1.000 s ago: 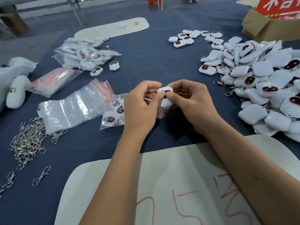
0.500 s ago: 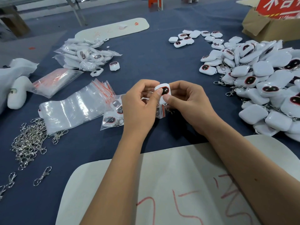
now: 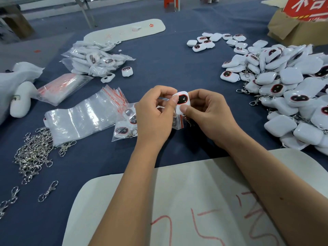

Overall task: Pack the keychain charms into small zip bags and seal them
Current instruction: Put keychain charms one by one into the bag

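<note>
Head view | charm (image 3: 182,102) is pinched upright between left hand (image 3: 156,114) and right hand (image 3: 211,112), just right of the zip bag stack (image 3: 79,119) | both hands are clamped on it | step judged: bagging | charm should be steadied, clasp fed first, seal pressed fully along.

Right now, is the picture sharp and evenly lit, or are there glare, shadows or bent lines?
Head view: the hands, left hand and right hand, and the charm they pinch look sharp; soft even light with a faint shadow under the hands; white glare on the empty zip bags; wide-angle bending toward the edges; the far corners look softer.
</note>
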Demonstrator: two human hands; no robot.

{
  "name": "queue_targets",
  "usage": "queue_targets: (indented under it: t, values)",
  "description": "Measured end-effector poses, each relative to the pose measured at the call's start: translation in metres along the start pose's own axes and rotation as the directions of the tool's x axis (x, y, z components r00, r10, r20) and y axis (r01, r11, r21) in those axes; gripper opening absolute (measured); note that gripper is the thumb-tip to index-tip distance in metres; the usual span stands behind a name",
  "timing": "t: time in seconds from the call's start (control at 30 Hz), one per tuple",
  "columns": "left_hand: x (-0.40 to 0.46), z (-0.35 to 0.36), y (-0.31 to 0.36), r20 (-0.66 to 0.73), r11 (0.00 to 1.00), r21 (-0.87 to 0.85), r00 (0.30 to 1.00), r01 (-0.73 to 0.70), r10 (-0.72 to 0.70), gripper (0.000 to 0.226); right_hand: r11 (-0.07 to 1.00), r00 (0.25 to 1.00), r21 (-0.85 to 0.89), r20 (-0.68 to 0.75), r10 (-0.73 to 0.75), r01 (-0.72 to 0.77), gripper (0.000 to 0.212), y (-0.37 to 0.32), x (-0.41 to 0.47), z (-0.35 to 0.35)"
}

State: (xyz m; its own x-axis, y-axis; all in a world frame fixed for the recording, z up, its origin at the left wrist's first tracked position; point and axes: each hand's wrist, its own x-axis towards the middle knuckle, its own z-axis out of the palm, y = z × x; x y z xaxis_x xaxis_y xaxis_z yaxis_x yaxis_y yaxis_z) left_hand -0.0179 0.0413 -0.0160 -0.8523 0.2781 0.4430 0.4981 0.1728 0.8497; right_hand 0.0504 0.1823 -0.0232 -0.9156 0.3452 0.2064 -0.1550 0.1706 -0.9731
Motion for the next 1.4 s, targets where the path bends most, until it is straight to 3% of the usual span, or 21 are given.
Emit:
queue_targets:
  t: [0.33,0.5,0.67,0.83,1.03,1.23,1.4]
  values:
    - [0.0,0.003,-0.005,-0.049,0.999,0.045,0.999,0.011,-0.009,0.009,0.999,0.996,-0.026,-0.085,0.023,-0.025,0.012,0.001,0.001,0.002]
    - [-0.004,0.006,0.001,-0.106,0.965,0.255,0.99,-0.065,0.095,0.008,0.998,0.977,0.008,-0.204,0.055,-0.054,0.011,0.004,0.005,0.001]
    - [-0.007,0.006,0.008,-0.123,0.866,0.489,0.975,-0.104,0.186,0.015,0.993,0.974,0.111,-0.218,0.06,-0.037,0.013,0.004,0.005,-0.003]
    - [-0.008,0.008,0.004,-0.068,0.826,0.564,0.997,0.016,0.027,0.03,0.991,0.975,0.12,-0.206,0.089,-0.066,0.025,0.004,0.006,-0.001]
    - [-0.007,0.013,0.002,-0.023,0.731,0.681,0.999,0.037,-0.029,0.045,0.991,0.964,0.123,-0.254,0.081,-0.05,0.011,0.008,0.008,-0.002]
    - [-0.005,0.011,0.004,-0.074,0.777,0.62,0.995,0.103,-0.073,0.021,0.996,0.957,0.088,-0.289,0.024,0.001,0.036,0.005,0.007,0.001]
    - [-0.004,0.009,0.003,-0.124,0.827,0.544,0.989,0.14,-0.085,0.026,0.995,0.944,0.09,-0.321,0.069,-0.043,0.018,0.004,0.006,0.001]
